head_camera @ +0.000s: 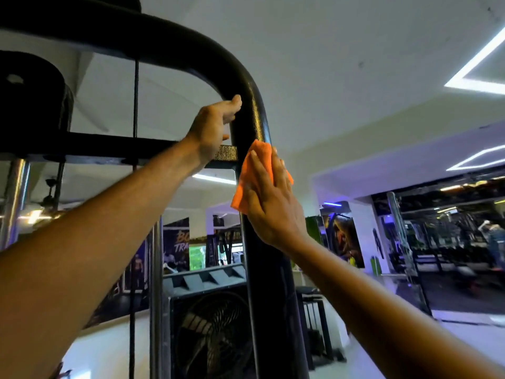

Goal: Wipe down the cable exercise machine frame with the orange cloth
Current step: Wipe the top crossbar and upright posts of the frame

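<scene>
Head view, and we're looking up at the black frame [252, 124] of the cable machine, where its top tube bends over into the upright post. Our right hand [269, 203] lies flat with fingers [261, 170] straight and close together, pressing the orange cloth [246, 181] against the post just below the bend; the cloth's edges poke out above the fingertips and to the left of the palm. Our left hand [211, 125] is up at the inside of the curve, thumb against the tube, the other fingers loosely bent beside it and clamped on nothing we can see. A crossbar [95, 146] meets the post just beside that wrist, and a thin cable [135, 99] drops from the top tube through it. To the right of the post there's open room, white ceiling and lit strip lights [475, 69]. Lower down, a black fan [216, 335] sits just behind the post, between it and a chrome guide rod [156, 296]. On a poster [176, 247] behind we can read "BO" and "TRA", the rest cut off.
</scene>
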A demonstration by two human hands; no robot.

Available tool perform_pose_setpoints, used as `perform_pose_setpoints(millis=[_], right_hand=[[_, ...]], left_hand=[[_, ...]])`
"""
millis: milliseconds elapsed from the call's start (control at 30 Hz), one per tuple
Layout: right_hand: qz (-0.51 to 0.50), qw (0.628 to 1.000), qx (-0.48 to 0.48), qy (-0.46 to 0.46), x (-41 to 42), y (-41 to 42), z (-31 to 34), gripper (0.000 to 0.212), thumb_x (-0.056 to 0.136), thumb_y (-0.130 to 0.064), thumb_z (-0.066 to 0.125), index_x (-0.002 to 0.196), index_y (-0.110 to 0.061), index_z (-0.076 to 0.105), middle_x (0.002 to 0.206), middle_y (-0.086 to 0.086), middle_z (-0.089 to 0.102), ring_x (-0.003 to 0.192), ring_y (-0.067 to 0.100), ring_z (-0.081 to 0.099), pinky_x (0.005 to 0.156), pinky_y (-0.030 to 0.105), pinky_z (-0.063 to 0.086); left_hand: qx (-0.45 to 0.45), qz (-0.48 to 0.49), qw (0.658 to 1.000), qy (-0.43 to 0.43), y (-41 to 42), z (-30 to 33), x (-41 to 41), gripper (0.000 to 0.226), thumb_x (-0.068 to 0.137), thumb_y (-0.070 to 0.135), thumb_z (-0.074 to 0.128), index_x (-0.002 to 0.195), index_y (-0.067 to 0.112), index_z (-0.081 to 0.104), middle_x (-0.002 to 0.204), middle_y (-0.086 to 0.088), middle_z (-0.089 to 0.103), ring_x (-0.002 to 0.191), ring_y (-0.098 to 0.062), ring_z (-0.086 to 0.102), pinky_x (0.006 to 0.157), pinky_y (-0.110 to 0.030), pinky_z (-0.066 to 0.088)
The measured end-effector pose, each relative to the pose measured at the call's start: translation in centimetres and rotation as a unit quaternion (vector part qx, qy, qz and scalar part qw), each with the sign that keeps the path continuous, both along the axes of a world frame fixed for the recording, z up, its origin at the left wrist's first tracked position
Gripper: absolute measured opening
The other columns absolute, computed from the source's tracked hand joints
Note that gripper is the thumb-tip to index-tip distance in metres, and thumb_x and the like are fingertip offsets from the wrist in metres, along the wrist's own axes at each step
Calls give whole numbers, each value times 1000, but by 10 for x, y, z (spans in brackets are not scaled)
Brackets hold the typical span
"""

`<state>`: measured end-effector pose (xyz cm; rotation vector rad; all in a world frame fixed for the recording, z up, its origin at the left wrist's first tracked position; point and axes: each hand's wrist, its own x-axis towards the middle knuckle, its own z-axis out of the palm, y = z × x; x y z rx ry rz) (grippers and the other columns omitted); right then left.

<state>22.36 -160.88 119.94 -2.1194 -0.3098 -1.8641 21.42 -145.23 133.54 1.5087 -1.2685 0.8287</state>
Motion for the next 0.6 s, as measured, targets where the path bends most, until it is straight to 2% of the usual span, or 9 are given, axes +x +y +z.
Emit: perform_pose_setpoints(millis=[67, 133, 200, 300, 367, 433, 533, 600], right_hand=[[1, 1000, 3, 0, 1, 1, 19, 69, 112, -54, 34, 171, -48, 0, 182, -9, -13, 169, 26, -1, 128, 67, 29], [-6, 1000, 7, -8, 4, 5, 29, 67, 114, -54, 32, 173, -42, 2, 182, -5, -12, 169, 25, -3, 132, 63, 21], [-14, 1000, 9, -25, 6, 9, 16, 64, 117, -54, 29, 174, -38, 4, 181, -7, -15, 168, 18, -9, 133, 61, 21], [-16, 1000, 5, -27, 2, 10, -42, 63, 119, -49, 32, 174, -39, 3, 174, -24, -29, 162, 1, -23, 125, 65, 36], [0, 1000, -3, -23, 0, 9, -75, 66, 118, -43, 40, 173, -41, 3, 176, -24, -25, 165, 6, -17, 119, 66, 44], [13, 1000, 14, -10, -2, 8, -78, 68, 117, -42, 40, 172, -46, 2, 180, -17, -18, 168, 17, -6, 117, 67, 45], [19, 999, 50, 0, 0, 12, -50, 70, 114, -45, 35, 171, -49, -4, 182, -6, -11, 168, 30, 6, 120, 67, 40], [19, 998, 62, 2, 1, 16, -35, 72, 113, -42, 36, 172, -43, -6, 183, -2, -9, 168, 30, 8, 125, 65, 34]], left_hand=[[-53, 19, 997, -43, 1, -22, 3, 42, 107, 46, 49, 131, 19, 70, 129, 7, 70, 118, 0, 62, 87, -10, 46], [-82, 43, 994, -53, 5, -44, 8, 36, 107, 40, 52, 119, 12, 70, 114, -3, 72, 100, -5, 65, 73, -8, 47], [-90, 52, 994, -23, 11, -62, 14, 31, 111, 33, 51, 108, 7, 69, 106, -14, 72, 91, -14, 66, 73, -23, 52], [-47, 105, 993, 37, 17, -82, 25, 42, 111, 41, 47, 100, 7, 70, 106, -20, 72, 98, -33, 68, 86, -52, 57], [7, 138, 986, 93, 20, -90, 30, 58, 107, 56, 43, 104, 5, 70, 114, -24, 72, 107, -41, 67, 97, -59, 55], [52, 132, 979, 150, 18, -93, 32, 69, 103, 67, 39, 119, 8, 70, 125, -22, 70, 116, -41, 66, 101, -57, 56], [80, 75, 973, 201, 10, -94, 30, 63, 112, 60, 35, 151, 15, 54, 143, -8, 60, 131, -28, 57, 101, -46, 53], [77, 42, 971, 221, 5, -92, 31, 61, 112, 61, 34, 155, 21, 52, 150, -7, 58, 134, -27, 56, 110, -51, 50]])
